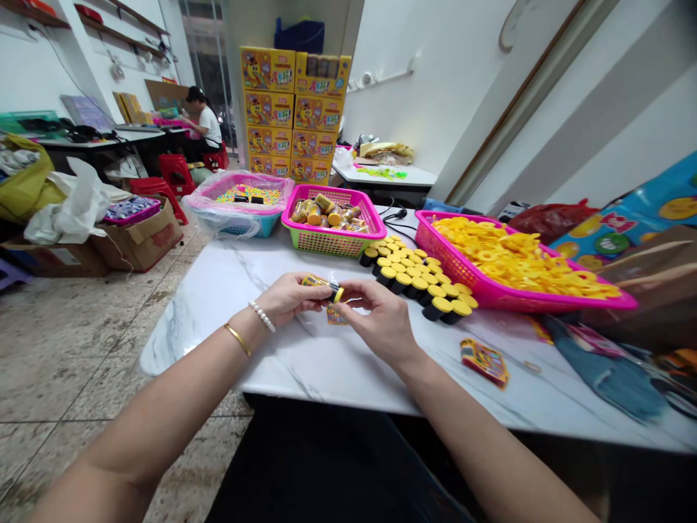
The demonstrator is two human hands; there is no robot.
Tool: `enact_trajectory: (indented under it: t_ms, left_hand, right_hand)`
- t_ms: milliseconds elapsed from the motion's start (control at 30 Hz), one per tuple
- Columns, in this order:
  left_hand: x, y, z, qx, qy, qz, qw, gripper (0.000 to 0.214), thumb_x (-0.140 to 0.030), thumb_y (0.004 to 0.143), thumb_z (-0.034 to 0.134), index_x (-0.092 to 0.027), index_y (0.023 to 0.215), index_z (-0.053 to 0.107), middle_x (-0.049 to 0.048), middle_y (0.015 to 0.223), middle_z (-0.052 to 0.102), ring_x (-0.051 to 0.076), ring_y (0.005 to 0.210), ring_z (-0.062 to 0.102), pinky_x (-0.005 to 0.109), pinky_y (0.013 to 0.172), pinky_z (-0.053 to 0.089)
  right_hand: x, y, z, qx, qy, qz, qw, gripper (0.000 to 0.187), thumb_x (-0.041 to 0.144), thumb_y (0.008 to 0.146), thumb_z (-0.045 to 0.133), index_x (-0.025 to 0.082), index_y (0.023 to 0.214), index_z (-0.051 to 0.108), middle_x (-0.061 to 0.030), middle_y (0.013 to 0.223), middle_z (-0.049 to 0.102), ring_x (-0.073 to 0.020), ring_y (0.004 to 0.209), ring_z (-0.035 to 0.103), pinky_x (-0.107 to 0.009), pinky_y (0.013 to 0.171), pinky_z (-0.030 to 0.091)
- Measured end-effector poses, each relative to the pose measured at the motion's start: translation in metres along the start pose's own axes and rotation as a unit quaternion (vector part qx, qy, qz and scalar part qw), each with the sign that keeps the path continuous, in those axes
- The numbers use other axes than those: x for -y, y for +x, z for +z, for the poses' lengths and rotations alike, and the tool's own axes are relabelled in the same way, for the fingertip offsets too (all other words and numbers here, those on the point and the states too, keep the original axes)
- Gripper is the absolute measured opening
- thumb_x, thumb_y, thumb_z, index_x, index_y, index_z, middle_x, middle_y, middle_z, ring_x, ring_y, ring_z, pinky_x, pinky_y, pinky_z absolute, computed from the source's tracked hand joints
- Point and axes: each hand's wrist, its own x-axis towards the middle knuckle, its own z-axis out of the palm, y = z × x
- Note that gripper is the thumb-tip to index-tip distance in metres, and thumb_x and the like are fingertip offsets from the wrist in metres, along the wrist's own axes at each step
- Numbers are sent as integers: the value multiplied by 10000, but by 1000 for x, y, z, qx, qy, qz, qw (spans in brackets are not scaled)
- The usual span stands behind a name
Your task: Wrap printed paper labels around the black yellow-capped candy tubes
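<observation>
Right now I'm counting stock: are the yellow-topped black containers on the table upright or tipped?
Upright: the containers show yellow tops above black sides.

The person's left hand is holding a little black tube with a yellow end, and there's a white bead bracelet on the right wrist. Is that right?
Not quite: the wrist is wrong. The head view shows the white bead bracelet on the left wrist. The left hand does hold the little black tube with a yellow end.

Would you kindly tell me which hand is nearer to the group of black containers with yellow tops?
Right. The right hand is just off the near-left edge of the containers; the left hand is farther to their left.
</observation>
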Motion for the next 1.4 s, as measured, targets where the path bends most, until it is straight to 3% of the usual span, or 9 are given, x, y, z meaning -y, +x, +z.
enact_trajectory:
  t_ms: [167, 300, 567, 733, 833, 967, 1133, 1267, 1400]
  left_hand:
    - [-2, -2, 2, 14, 5, -39, 999, 399, -353, 616, 880, -80, 845, 702, 81, 785, 695, 113, 620, 630, 211, 562, 474]
    - [-9, -4, -6, -54, -6, -80, 995, 510, -571, 707, 757, -111, 917, 689, 90, 803, 693, 118, 542, 603, 232, 486, 469]
    - [-2, -4, -4, -2, 30, -14, 999, 412, -400, 590, 889, -107, 767, 660, 33, 665, 646, 78, 547, 568, 172, 499, 396]
    - [-6, -7, -8, 7, 29, -85, 996, 479, -528, 690, 792, -102, 875, 675, 98, 747, 682, 120, 543, 603, 226, 502, 447]
    - [-7, -7, -10, -18, 28, -69, 997, 383, -404, 679, 836, -87, 813, 670, 91, 701, 671, 100, 540, 578, 210, 510, 428]
    - [-4, -7, -5, 0, 61, 11, 998, 297, -292, 653, 852, -82, 795, 696, 45, 668, 658, 71, 553, 547, 189, 535, 400]
    - [0, -6, 0, -18, 119, 47, 992, 333, -382, 650, 838, -109, 766, 688, 7, 588, 620, 68, 510, 516, 179, 493, 368]
    - [6, -4, -1, -6, 103, -1, 995, 491, -587, 672, 770, -122, 700, 616, 0, 527, 576, 63, 409, 471, 186, 410, 321]
    - [7, -3, -4, 29, 57, -46, 997, 534, -625, 696, 735, -103, 754, 636, 22, 560, 602, 58, 396, 468, 185, 392, 330]
  right_hand:
    - [-5, 2, 5, -13, -60, -43, 997, 237, 152, 759, 634, 193, 982, 703, -47, 877, 719, -156, 713, 680, -299, 682, 584]
    - [-9, 1, -2, -30, -92, -94, 991, 253, 170, 790, 620, 213, 1026, 702, -60, 964, 715, -179, 813, 673, -333, 766, 575]
    - [-15, 0, 8, 10, -39, -69, 997, 236, 197, 781, 656, 213, 1011, 707, -47, 916, 724, -166, 771, 686, -323, 757, 583]
    - [-17, 0, 6, -8, -45, -61, 997, 239, 222, 795, 640, 209, 1029, 685, -60, 945, 722, -176, 805, 687, -347, 783, 588]
    - [-15, -2, 3, -10, -51, -67, 996, 199, 234, 769, 658, 209, 963, 694, -69, 935, 730, -189, 795, 687, -363, 782, 587]
    - [-10, -2, 7, 3, 63, 91, 994, 240, 353, 712, 754, 185, 877, 710, -69, 828, 751, -201, 728, 709, -367, 732, 604]
    - [-13, 6, 11, 81, 265, 302, 912, 405, 491, 572, 856, 145, 689, 682, -60, 634, 714, -176, 567, 681, -321, 596, 600]
    - [-17, 7, 4, 132, 330, 304, 884, 411, 447, 618, 848, 165, 886, 717, -66, 827, 757, -176, 697, 722, -339, 701, 621]
    - [-20, 5, 1, 137, 335, 256, 897, 470, 347, 604, 869, 232, 1032, 713, -27, 922, 766, -203, 781, 745, -415, 790, 623]
